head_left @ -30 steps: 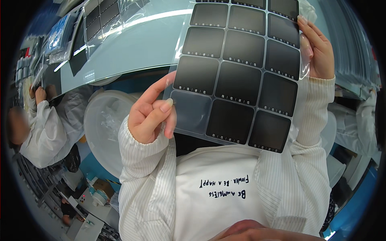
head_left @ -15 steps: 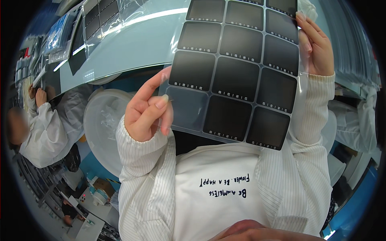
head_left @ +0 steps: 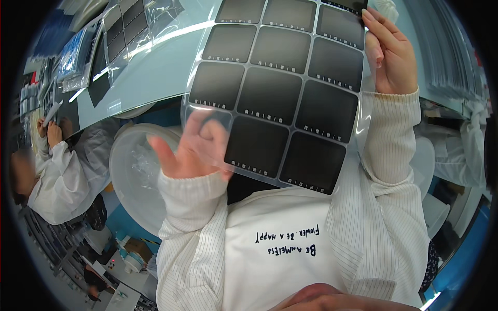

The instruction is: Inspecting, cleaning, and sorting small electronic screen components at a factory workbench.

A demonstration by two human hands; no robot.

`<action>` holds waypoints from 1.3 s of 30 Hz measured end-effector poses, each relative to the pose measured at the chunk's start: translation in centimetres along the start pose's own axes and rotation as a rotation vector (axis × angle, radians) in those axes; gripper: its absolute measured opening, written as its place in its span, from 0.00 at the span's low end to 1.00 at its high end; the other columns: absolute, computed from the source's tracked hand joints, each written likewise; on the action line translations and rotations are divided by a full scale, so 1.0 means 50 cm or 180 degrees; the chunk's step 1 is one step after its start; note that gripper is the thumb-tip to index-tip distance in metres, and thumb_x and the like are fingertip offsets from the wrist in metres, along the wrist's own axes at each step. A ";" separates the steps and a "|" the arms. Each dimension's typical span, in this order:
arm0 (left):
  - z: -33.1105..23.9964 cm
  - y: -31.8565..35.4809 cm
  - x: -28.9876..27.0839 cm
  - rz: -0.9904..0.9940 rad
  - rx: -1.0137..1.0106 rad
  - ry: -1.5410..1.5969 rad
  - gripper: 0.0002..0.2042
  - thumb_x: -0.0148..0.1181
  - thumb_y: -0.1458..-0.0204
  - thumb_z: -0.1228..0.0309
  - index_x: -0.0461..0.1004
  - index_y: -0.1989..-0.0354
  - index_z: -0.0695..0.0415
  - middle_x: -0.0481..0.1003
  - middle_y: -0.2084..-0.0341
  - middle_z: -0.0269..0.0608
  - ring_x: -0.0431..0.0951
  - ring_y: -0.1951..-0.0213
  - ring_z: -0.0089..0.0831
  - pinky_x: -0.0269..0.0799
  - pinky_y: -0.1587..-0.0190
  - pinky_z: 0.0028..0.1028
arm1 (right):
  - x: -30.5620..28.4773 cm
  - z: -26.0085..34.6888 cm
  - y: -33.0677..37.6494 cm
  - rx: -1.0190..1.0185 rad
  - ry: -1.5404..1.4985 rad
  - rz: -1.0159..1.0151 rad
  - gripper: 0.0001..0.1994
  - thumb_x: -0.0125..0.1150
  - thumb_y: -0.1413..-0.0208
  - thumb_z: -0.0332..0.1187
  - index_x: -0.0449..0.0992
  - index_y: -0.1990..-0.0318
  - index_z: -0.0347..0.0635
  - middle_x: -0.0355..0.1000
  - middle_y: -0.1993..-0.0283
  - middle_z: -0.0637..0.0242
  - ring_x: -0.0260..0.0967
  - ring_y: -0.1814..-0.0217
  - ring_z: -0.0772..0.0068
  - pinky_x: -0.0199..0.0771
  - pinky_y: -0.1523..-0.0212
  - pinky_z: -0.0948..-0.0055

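A clear plastic sheet (head_left: 235,117) with rows of dark rounded rectangular panels (head_left: 272,96) hangs tilted in front of my chest. Each panel carries a strip of small light marks along its lower edge; the sheet's lower-left cell is see-through. My right hand (head_left: 392,54) pinches the sheet's right edge near the top, thumb bent against it. My left hand (head_left: 194,145) is behind the lower-left corner, partly seen through the clear cell. Its thumb sticks out to the left, apart from the fingers, and no grip on the sheet shows.
A glass-topped table (head_left: 155,78) lies ahead. Similar dark-panelled sheets (head_left: 124,28) and bagged blue items (head_left: 72,54) sit at its far left, stacked sheets (head_left: 446,57) at right. A white round tub (head_left: 129,176) stands left below the table. A person in white (head_left: 67,176) works farther left.
The sheet has shifted left and a little down with my right hand. My left hand has let go of its left edge, thumb spread, and now shows behind the clear corner cell.
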State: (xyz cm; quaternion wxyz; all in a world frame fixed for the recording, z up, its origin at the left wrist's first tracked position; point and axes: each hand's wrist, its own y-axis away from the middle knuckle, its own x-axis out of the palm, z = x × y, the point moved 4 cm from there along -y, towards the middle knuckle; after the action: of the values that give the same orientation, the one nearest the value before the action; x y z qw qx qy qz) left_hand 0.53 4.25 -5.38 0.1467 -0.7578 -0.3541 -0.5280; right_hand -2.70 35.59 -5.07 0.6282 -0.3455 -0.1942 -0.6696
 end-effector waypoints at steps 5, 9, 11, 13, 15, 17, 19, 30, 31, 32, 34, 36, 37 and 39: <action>0.062 0.024 -0.001 0.1004 0.0486 -0.0677 0.44 0.57 0.64 0.34 0.59 0.51 0.64 0.71 0.65 0.47 0.75 0.69 0.34 0.73 0.76 0.28 | 0.051 0.047 0.072 -0.0132 0.1405 -0.1304 0.12 0.49 0.42 0.24 0.69 0.52 0.29 0.64 0.85 0.71 0.51 0.90 0.89 0.48 0.89 0.90; 0.080 0.024 0.026 0.1097 0.0561 -0.0384 0.36 0.63 0.59 0.44 0.61 0.53 0.63 0.72 0.61 0.45 0.75 0.64 0.31 0.73 0.67 0.28 | 0.054 0.054 0.082 -0.0208 0.1378 -0.1325 0.12 0.49 0.42 0.24 0.69 0.51 0.29 0.66 0.84 0.69 0.51 0.90 0.88 0.48 0.89 0.90; 0.074 0.030 0.015 0.0109 0.0371 -0.1511 0.27 0.62 0.53 0.53 0.64 0.55 0.63 0.72 0.60 0.43 0.74 0.60 0.29 0.69 0.56 0.29 | 0.062 0.056 0.084 -0.0231 0.1431 -0.1302 0.12 0.49 0.42 0.23 0.69 0.51 0.29 0.66 0.84 0.69 0.51 0.90 0.87 0.48 0.89 0.90; 0.068 0.033 0.019 0.0282 0.0354 -0.1276 0.19 0.58 0.48 0.60 0.65 0.56 0.63 0.72 0.58 0.44 0.72 0.57 0.28 0.65 0.50 0.29 | 0.068 0.056 0.085 -0.0244 0.1574 -0.1579 0.12 0.49 0.43 0.23 0.70 0.52 0.30 0.66 0.85 0.69 0.51 0.91 0.87 0.48 0.90 0.89; 0.063 0.034 0.020 0.0047 0.0213 -0.1605 0.16 0.57 0.47 0.62 0.69 0.59 0.64 0.74 0.61 0.44 0.73 0.59 0.27 0.67 0.53 0.27 | 0.083 0.049 0.086 -0.0183 0.1465 -0.1570 0.11 0.52 0.44 0.24 0.71 0.54 0.29 0.65 0.85 0.69 0.52 0.90 0.86 0.48 0.89 0.88; 0.057 0.035 0.021 0.0217 0.0161 -0.1866 0.15 0.58 0.47 0.63 0.71 0.61 0.64 0.75 0.63 0.44 0.74 0.60 0.27 0.67 0.54 0.26 | 0.082 0.043 0.087 -0.0135 0.1350 -0.1554 0.11 0.55 0.46 0.25 0.72 0.56 0.28 0.65 0.86 0.69 0.53 0.90 0.85 0.48 0.89 0.86; 0.048 0.043 0.022 0.0399 0.0115 -0.2138 0.13 0.58 0.47 0.65 0.73 0.64 0.65 0.76 0.65 0.44 0.75 0.62 0.27 0.68 0.56 0.25 | 0.062 0.024 0.093 0.0109 0.1243 -0.1518 0.10 0.54 0.45 0.25 0.72 0.57 0.28 0.65 0.87 0.68 0.53 0.91 0.84 0.50 0.89 0.86; 0.101 0.063 0.065 0.1633 0.0144 -0.4970 0.18 0.65 0.55 0.74 0.70 0.56 0.67 0.73 0.61 0.44 0.73 0.59 0.33 0.67 0.55 0.29 | 0.079 0.018 0.122 0.0548 0.1243 -0.1625 0.09 0.54 0.45 0.25 0.72 0.58 0.29 0.70 0.82 0.69 0.54 0.92 0.89 0.52 0.90 0.89; 0.096 0.052 0.074 0.1576 -0.0145 -0.4871 0.17 0.64 0.55 0.74 0.71 0.57 0.67 0.74 0.62 0.44 0.73 0.60 0.33 0.68 0.56 0.29 | 0.086 0.016 0.117 0.0589 0.1292 -0.1664 0.09 0.54 0.45 0.25 0.72 0.58 0.28 0.70 0.82 0.70 0.54 0.92 0.89 0.51 0.91 0.89; 0.092 0.043 0.083 0.1517 -0.0430 -0.4766 0.16 0.64 0.54 0.73 0.72 0.58 0.67 0.74 0.63 0.44 0.73 0.61 0.33 0.68 0.56 0.29 | 0.098 0.012 0.111 0.0577 0.1336 -0.1732 0.09 0.55 0.46 0.24 0.72 0.59 0.28 0.69 0.82 0.70 0.54 0.92 0.89 0.50 0.91 0.89; 0.096 0.039 0.102 0.1372 -0.1032 -0.4532 0.13 0.62 0.53 0.73 0.73 0.60 0.66 0.75 0.65 0.45 0.74 0.63 0.33 0.69 0.58 0.28 | 0.105 0.010 0.119 0.0530 0.1435 -0.1728 0.09 0.55 0.46 0.24 0.72 0.59 0.28 0.69 0.82 0.70 0.54 0.92 0.89 0.50 0.91 0.88; 0.095 0.031 0.117 0.1192 -0.1623 -0.4340 0.12 0.61 0.52 0.72 0.74 0.62 0.66 0.76 0.67 0.45 0.75 0.64 0.33 0.70 0.59 0.28 | 0.103 0.012 0.117 0.0490 0.1511 -0.1653 0.09 0.55 0.46 0.24 0.72 0.59 0.28 0.67 0.83 0.71 0.53 0.91 0.89 0.48 0.90 0.88; 0.095 0.029 0.120 0.1098 -0.1911 -0.4232 0.11 0.61 0.52 0.72 0.75 0.63 0.66 0.76 0.68 0.45 0.75 0.65 0.33 0.71 0.60 0.28 | 0.098 0.014 0.118 0.0484 0.1500 -0.1644 0.09 0.55 0.46 0.24 0.72 0.59 0.28 0.67 0.83 0.71 0.53 0.91 0.89 0.48 0.90 0.88; 0.093 0.029 0.108 0.1012 -0.2199 -0.4114 0.10 0.60 0.52 0.71 0.75 0.64 0.66 0.77 0.69 0.45 0.76 0.66 0.33 0.71 0.61 0.28 | 0.086 0.019 0.122 0.0318 0.1389 -0.1710 0.10 0.55 0.45 0.25 0.72 0.58 0.28 0.67 0.84 0.71 0.51 0.90 0.89 0.47 0.89 0.89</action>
State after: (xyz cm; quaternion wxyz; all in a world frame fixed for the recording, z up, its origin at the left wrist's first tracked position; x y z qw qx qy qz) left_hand 5.82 8.07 -2.13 -0.2623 -0.9619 -0.0701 -0.0312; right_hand 3.58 32.39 -2.43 0.4723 -0.0997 -0.1718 -0.8588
